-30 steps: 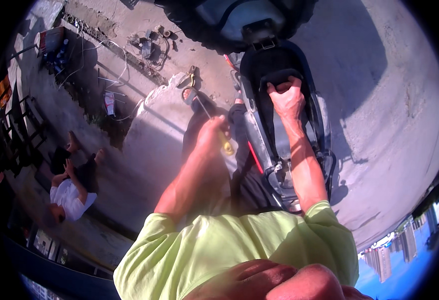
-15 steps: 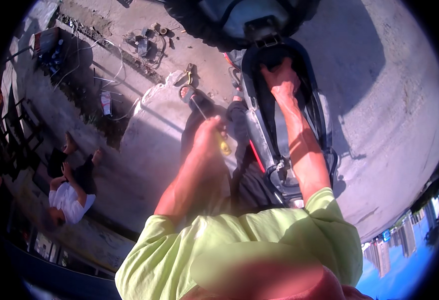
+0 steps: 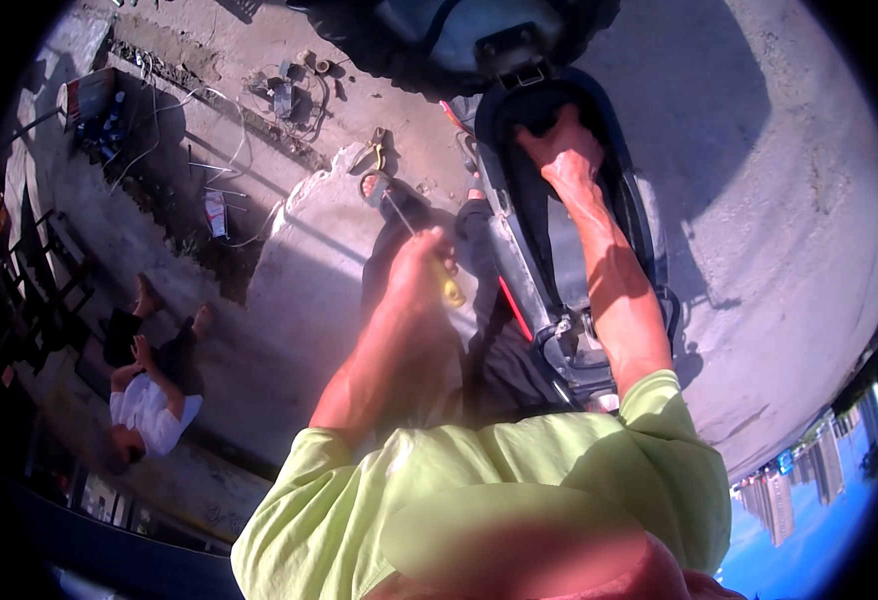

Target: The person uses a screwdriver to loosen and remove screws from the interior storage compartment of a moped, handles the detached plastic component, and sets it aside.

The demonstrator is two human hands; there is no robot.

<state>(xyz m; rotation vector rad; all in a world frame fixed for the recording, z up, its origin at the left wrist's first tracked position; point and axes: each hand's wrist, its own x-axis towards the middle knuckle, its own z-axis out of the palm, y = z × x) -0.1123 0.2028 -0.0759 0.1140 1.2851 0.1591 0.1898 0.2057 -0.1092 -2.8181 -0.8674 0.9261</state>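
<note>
Left hand (image 3: 422, 262): closed around a screwdriver (image 3: 452, 291); presumably light, rigid, best held by its yellow handle. Right hand (image 3: 565, 162): inside the black storage bin (image 3: 494, 165); grasp cannot be told. Bin: surrounding right hand; probably stiff, lightweight plastic, grippable at rim. Beyond right hand: hinge (image 3: 515, 58).

Seated person (image 3: 156, 412), distant tall buildings (image 3: 767, 505).

Yellow screwdriver handle (image 3: 453, 293), black compartment (image 3: 531, 200), lime-green shirt (image 3: 459, 460), red strip (image 3: 515, 308)
</note>
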